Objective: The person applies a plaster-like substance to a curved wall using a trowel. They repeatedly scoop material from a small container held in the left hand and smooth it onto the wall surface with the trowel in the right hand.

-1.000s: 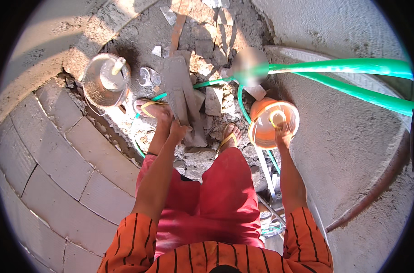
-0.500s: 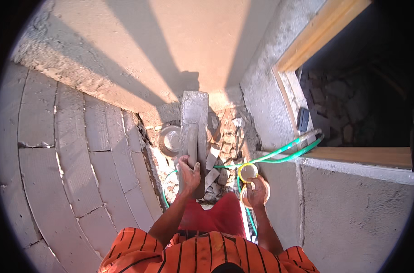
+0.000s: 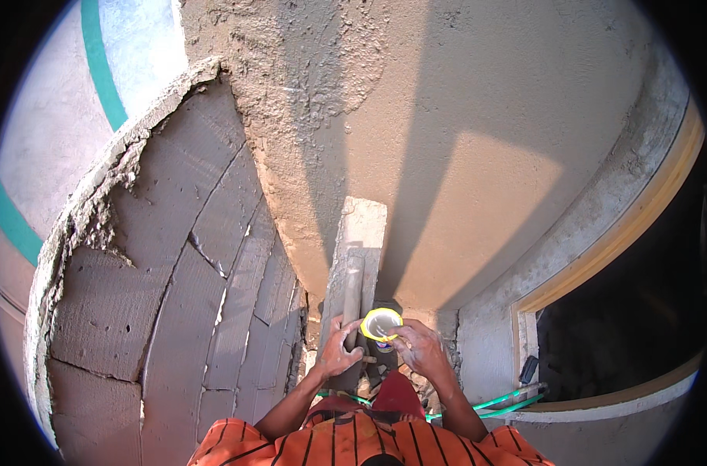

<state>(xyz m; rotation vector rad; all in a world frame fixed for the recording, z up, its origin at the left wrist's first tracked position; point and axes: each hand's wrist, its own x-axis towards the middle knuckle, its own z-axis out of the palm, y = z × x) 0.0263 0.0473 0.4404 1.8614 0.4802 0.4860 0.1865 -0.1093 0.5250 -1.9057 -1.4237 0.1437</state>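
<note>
My left hand (image 3: 336, 349) is closed on a long rectangular plastering float (image 3: 361, 221), which points upward in the picture, its pale face crusted and its grey handle (image 3: 353, 279) running lengthwise. To the right of that handle, my right hand (image 3: 421, 349) grips a small cup (image 3: 383, 312) with a yellow rim and greyish inside. The cup is raised close beside the float. What lies directly beneath both is mostly hidden.
A plastered wall (image 3: 501, 85) with streaks of shadow fills the upper middle. A grey block wall (image 3: 175, 318) with a broken edge stands left. A wood-framed opening (image 3: 618, 326) into darkness is at right, with green hoses (image 3: 501, 402) along its lower corner.
The view has tilted up from the rubble and feet to the walls. My right hand has lifted the cup out of the orange bucket to beside the float, which my left hand still holds.
</note>
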